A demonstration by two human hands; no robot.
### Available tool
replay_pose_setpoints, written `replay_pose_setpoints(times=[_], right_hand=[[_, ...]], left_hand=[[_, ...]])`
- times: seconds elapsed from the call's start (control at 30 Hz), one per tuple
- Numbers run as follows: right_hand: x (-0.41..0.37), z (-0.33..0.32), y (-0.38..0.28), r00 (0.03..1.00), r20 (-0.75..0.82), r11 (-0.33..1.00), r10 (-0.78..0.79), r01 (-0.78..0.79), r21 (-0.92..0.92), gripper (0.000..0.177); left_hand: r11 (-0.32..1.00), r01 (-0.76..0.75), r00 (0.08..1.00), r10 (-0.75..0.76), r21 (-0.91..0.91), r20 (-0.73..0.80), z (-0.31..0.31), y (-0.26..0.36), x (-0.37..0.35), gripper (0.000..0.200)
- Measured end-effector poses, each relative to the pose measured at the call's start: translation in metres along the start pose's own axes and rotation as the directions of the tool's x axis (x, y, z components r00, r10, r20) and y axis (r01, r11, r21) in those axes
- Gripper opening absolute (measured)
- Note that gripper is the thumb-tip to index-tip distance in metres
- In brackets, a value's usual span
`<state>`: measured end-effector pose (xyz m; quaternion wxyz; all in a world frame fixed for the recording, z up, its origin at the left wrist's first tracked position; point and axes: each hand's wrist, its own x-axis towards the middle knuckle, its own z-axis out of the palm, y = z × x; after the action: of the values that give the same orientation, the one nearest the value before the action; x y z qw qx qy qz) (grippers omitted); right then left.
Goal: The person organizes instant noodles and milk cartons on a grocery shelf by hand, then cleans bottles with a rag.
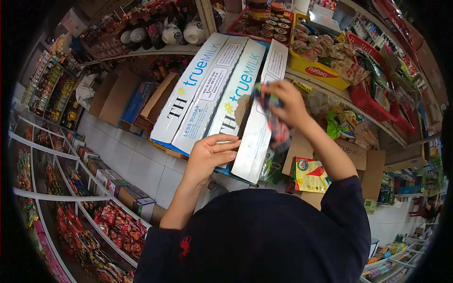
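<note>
In front of me lies a white TH true MILK carton (200, 89) with blue and black print, its top split into long flaps. My left hand (210, 155) is at its near end, fingers and thumb closed at the edge of the right carton flap (252, 146). Over that flap my right hand (285, 104) grips a dark packet (277, 125) with red and green patches, smeared by motion. The packet hangs along the flap's right side. A torn brown patch (242, 107) shows on the middle flap, beside the dark gap into the carton.
To the right, shelves hold a yellow tray (314, 70) of packets and a red basket (365, 101). A brown cardboard box (375, 170) with a yellow packet (309, 177) stands below. White bowls (193, 33) sit at the back; a rack of red packets (118, 221) stands at left.
</note>
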<state>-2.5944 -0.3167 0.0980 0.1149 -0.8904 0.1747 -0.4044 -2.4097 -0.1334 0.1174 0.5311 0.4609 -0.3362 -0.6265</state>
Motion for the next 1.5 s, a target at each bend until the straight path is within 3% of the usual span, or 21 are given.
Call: replay_pose_setpoints(times=[0.13,0.2,0.27,0.4,0.53,0.6,0.67,0.73,0.8,0.87,1.07,1.2,1.27,1.33,1.4,1.47,1.5], right_hand=[[0.041,0.008,0.098,0.975,-0.096,0.976,0.198,-0.206,-0.075,0.032],[0.051,0.012,0.142,0.974,-0.177,0.971,0.140,-0.170,-0.168,0.034],[0.059,0.011,0.157,0.954,-0.268,0.943,0.137,-0.208,-0.260,0.035],[0.042,0.013,0.131,0.948,-0.272,0.948,0.167,-0.230,-0.218,0.034],[0.018,-0.008,0.049,0.986,-0.008,0.982,0.166,-0.165,0.089,0.035],[0.002,-0.007,0.007,0.994,0.028,0.989,0.103,-0.106,0.107,0.037],[-0.017,-0.004,-0.031,0.992,0.107,0.992,-0.071,0.059,0.113,0.043],[-0.026,-0.009,-0.065,0.945,0.222,0.953,-0.242,0.188,0.238,0.051],[-0.035,-0.006,-0.075,0.877,0.334,0.920,-0.346,0.247,0.303,0.055],[-0.031,-0.009,-0.070,0.862,0.376,0.931,-0.340,0.254,0.261,0.055],[0.015,-0.002,0.021,0.991,0.133,0.997,-0.002,-0.008,0.074,0.040],[0.048,0.000,0.121,0.977,-0.059,0.973,0.207,-0.211,-0.093,0.036],[0.058,0.002,0.168,0.959,-0.194,0.942,0.205,-0.247,-0.228,0.035],[0.067,0.000,0.189,0.939,-0.210,0.916,0.272,-0.319,-0.244,0.035],[0.068,0.002,0.190,0.946,-0.196,0.935,0.259,-0.296,-0.193,0.034],[0.063,-0.004,0.161,0.968,-0.109,0.946,0.224,-0.243,-0.213,0.034],[0.061,-0.004,0.145,0.974,-0.040,0.968,0.223,-0.226,-0.105,0.035]], left_hand=[[0.997,-0.022,0.998,0.027,0.077,-0.063,-0.002,-0.004,0.002,0.033],[0.997,-0.037,0.998,0.041,0.074,-0.047,-0.001,-0.004,0.002,0.034],[0.995,-0.039,0.997,0.044,0.087,-0.056,0.002,-0.003,0.001,0.034],[0.990,-0.024,0.999,0.027,0.139,-0.018,0.001,-0.002,0.000,0.037],[0.987,-0.113,0.994,0.113,0.116,0.008,0.003,-0.009,0.001,0.039],[0.952,-0.125,0.991,0.132,0.279,-0.007,0.006,-0.011,0.004,0.043],[0.944,-0.144,0.989,0.145,0.296,0.018,0.002,-0.015,0.005,0.041],[0.957,-0.076,0.997,0.064,0.280,0.054,0.001,-0.014,0.005,0.039],[0.950,-0.041,0.999,0.029,0.310,0.043,-0.001,-0.013,0.004,0.039],[0.940,-0.010,1.000,-0.001,0.342,0.031,-0.002,-0.013,0.003,0.038],[0.925,-0.087,0.995,0.065,0.370,0.071,0.001,-0.011,0.002,0.036],[0.923,-0.116,0.993,0.094,0.366,0.075,0.005,-0.009,0.001,0.036],[0.924,-0.138,0.990,0.121,0.356,0.069,0.005,-0.011,0.002,0.035],[0.921,-0.166,0.986,0.143,0.353,0.090,0.008,-0.013,0.003,0.035],[0.922,-0.175,0.985,0.160,0.345,0.069,0.008,-0.017,0.002,0.037],[0.926,-0.162,0.987,0.143,0.341,0.078,0.005,-0.021,0.005,0.042],[0.926,-0.167,0.986,0.150,0.340,0.076,0.006,-0.020,0.005,0.042]])
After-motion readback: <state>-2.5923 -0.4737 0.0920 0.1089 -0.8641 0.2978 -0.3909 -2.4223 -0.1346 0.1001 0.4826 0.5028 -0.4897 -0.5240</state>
